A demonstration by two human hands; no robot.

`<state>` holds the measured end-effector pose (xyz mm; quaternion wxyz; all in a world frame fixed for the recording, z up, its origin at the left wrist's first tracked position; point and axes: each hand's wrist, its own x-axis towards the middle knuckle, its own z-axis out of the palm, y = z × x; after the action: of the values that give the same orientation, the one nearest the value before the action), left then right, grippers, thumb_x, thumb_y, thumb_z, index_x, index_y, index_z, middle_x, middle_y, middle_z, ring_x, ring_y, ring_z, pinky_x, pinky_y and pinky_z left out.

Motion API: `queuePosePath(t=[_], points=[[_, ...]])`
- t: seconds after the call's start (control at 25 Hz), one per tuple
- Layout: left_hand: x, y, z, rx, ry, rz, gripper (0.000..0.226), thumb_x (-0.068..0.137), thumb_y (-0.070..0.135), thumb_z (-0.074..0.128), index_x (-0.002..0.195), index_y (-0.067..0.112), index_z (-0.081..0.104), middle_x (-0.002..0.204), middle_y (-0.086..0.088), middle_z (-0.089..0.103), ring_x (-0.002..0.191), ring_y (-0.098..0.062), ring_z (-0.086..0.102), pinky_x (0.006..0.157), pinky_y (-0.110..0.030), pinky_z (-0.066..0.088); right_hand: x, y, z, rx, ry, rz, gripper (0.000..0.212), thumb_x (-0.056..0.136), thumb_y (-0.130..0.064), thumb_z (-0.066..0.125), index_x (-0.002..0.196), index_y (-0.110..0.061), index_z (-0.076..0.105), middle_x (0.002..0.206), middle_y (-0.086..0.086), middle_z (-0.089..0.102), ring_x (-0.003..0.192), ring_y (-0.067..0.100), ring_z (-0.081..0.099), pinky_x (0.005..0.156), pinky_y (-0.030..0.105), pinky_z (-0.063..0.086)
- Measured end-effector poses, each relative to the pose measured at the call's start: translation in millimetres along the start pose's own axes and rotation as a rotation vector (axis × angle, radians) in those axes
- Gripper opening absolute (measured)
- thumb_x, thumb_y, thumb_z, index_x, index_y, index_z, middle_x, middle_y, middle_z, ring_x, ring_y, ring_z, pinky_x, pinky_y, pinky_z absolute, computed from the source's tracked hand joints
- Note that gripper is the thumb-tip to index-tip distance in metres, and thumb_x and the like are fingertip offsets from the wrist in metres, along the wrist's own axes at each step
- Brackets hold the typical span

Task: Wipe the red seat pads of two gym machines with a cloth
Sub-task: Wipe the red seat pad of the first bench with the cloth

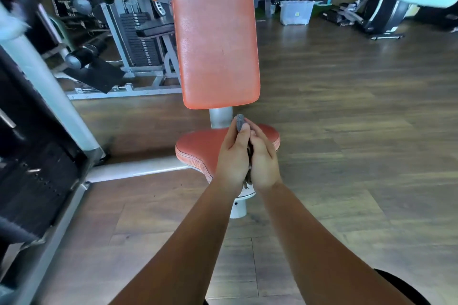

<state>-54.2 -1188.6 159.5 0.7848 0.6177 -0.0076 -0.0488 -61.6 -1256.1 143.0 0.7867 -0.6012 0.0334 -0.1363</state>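
**gymrat_22:** ok so where's the cloth at? All I can make out is two arms reaching over the machine.

**padwiper:** The grey cloth [240,122] is squeezed between both hands, right above the red seat pad [198,148]. The left hand [231,160] and right hand [263,158] are pressed together palm to palm with the fingers curled, both clamped on it. One bunched end pokes up past the left thumb, and a darker bit shows in the gap down by the wrists.

**gymrat_22:** is it actually touching the seat?

**padwiper:** Can't tell tbh, the hands cover that part of the pad. They look like they're held over the right half of it (the view is wide-angle, so depth is hard to judge).

**gymrat_22:** and the rest of the machine?

**padwiper:** The tall red back pad [215,32] stands upright behind the seat, on a grey metal post [220,117] that shows between the two pads. The seat sits on a white post [238,208] on the wooden floor [347,131]. A weight stack [140,39] sits off to the back left and a clear plastic bin [296,12] stands on the floor further back.
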Motion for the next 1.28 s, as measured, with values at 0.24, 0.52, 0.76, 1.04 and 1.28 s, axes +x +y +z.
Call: queuePosePath(t=[0.24, 0.52, 0.76, 1.04, 1.28], points=[[3.4, -2.3, -40.0, 0.058, 0.121, 0.046, 0.024, 0.103, 0.029, 0.052, 0.119, 0.023, 0.069, 0.112, -0.010, 0.076, 0.110, -0.022, 0.072, 0.103, -0.049, 0.054, 18.3, 17.0, 7.7, -0.141, -0.189, -0.019, 0.044, 0.096, -0.034, 0.050, 0.135, -0.020, 0.066, 0.138, -0.007, 0.066, 0.132, 0.005, 0.057, 0.118, 0.035, 0.039], [6.4, -19.9, -113.3, 0.118, 0.414, 0.136, 0.024, 0.104, 0.032, 0.054, 0.118, 0.020, 0.068, 0.101, 0.002, 0.072, 0.091, -0.010, 0.067, 0.087, -0.029, 0.053, 66.1, 42.8, -4.5, -1.039, -0.645, -0.101, 0.036, 0.101, -0.025, 0.057, 0.136, -0.020, 0.065, 0.147, -0.003, 0.058, 0.140, 0.013, 0.048, 0.113, 0.018, 0.025], [8.3, -92.2, -134.5, 0.084, 0.515, 0.042, 0.030, 0.100, 0.042, 0.054, 0.123, 0.028, 0.067, 0.114, 0.000, 0.074, 0.114, -0.018, 0.067, 0.107, -0.042, 0.051, 72.4, 53.7, -8.8, -1.196, -0.791, -0.220, 0.043, 0.101, -0.025, 0.057, 0.144, -0.022, 0.057, 0.157, -0.009, 0.045, 0.147, 0.009, 0.036, 0.123, 0.025, 0.018], [10.1, -119.8, -89.0, -0.079, 0.512, 0.051, 0.047, 0.107, 0.046, 0.042, 0.154, 0.039, 0.042, 0.156, 0.020, 0.040, 0.145, 0.004, 0.034, 0.126, -0.032, 0.024, 68.2, 57.6, -8.6, -1.175, -0.761, -0.262, 0.050, 0.091, -0.037, 0.051, 0.137, -0.025, 0.063, 0.150, -0.014, 0.052, 0.140, 0.003, 0.044, 0.121, 0.029, 0.029], [-10.0, -121.9, -56.4, -0.246, 0.534, 0.082, 0.051, 0.105, 0.047, 0.039, 0.155, 0.036, 0.042, 0.160, 0.020, 0.037, 0.148, 0.004, 0.030, 0.126, -0.037, 0.023, 71.2, 63.0, -7.4, -1.180, -0.746, -0.282, 0.049, 0.092, -0.034, 0.048, 0.136, -0.019, 0.063, 0.148, -0.010, 0.055, 0.138, 0.004, 0.046, 0.119, 0.027, 0.031]])
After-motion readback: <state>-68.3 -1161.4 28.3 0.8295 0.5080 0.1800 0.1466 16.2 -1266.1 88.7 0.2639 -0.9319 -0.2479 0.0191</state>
